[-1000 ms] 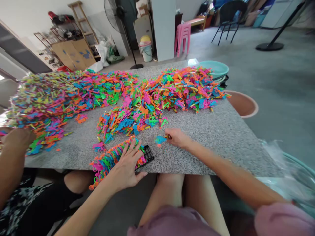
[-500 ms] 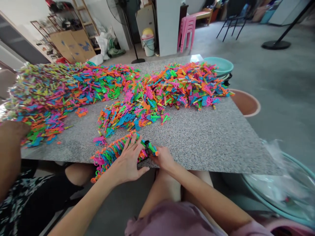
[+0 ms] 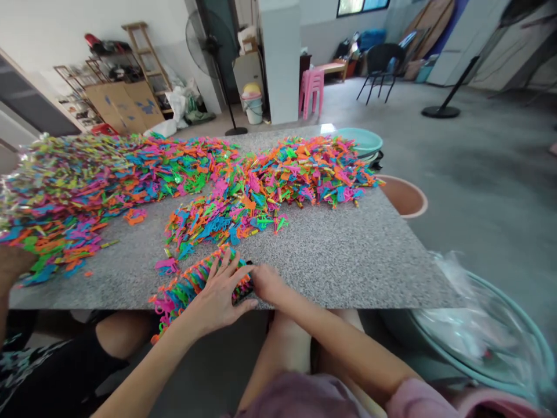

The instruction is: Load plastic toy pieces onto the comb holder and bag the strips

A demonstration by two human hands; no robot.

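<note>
A tight row of small bright plastic toy pieces (image 3: 190, 284) in pink, blue, green and orange lies at the table's near edge, with something black along its right end. My left hand (image 3: 221, 290) lies across the top of the row, fingers spread and thumb out to the side. At the right end, my right hand (image 3: 267, 283) is closed, its fingertips close to my left fingers. What it grips there is hidden. Just beyond the row sits a loose heap of similar pieces (image 3: 221, 215), with one pink piece (image 3: 167, 266) apart at its left.
The speckled grey table (image 3: 335, 255) carries a larger heap (image 3: 108, 168) at left, where another person's hand (image 3: 15, 261) rests near loose pieces. Beyond the table's right side are a teal basin (image 3: 361, 139), a brown basin (image 3: 404, 197) and a large tub (image 3: 539, 342) with clear plastic.
My right hand has shifted left against the row's end and now covers the black part and the orange-tipped piece seen there before. The camera view has tilted up and turned right.
</note>
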